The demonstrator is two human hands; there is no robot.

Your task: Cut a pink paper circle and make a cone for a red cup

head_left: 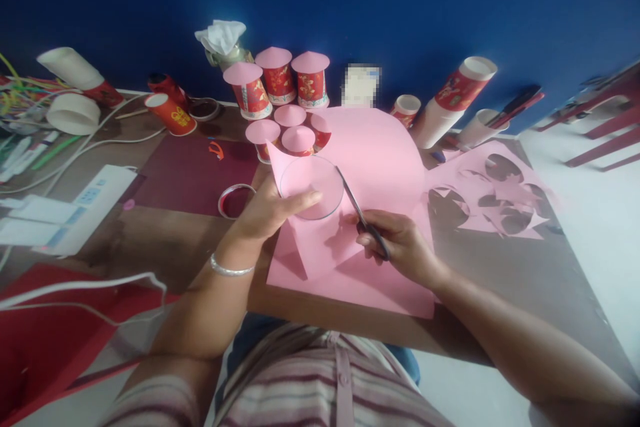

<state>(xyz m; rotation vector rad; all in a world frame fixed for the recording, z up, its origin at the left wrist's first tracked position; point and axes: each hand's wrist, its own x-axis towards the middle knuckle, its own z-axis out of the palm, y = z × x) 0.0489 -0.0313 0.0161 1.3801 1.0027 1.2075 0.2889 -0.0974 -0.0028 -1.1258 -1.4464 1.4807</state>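
My left hand grips a pink paper sheet, its thumb lying across a grey-edged circle. Whether that circle is drawn or a see-through disc on the paper, I cannot tell. My right hand is closed round the handles of dark-handled scissors, whose blades point up and left at the circle's right edge. More pink paper lies flat on the table beneath. Just beyond my hands stand several red patterned paper cups with pink cone tops.
At right lies a pink sheet with holes cut out, near stacked cups and a pen cup. At left are a tape roll, a maroon sheet, a white power strip and cables. A blue wall stands behind.
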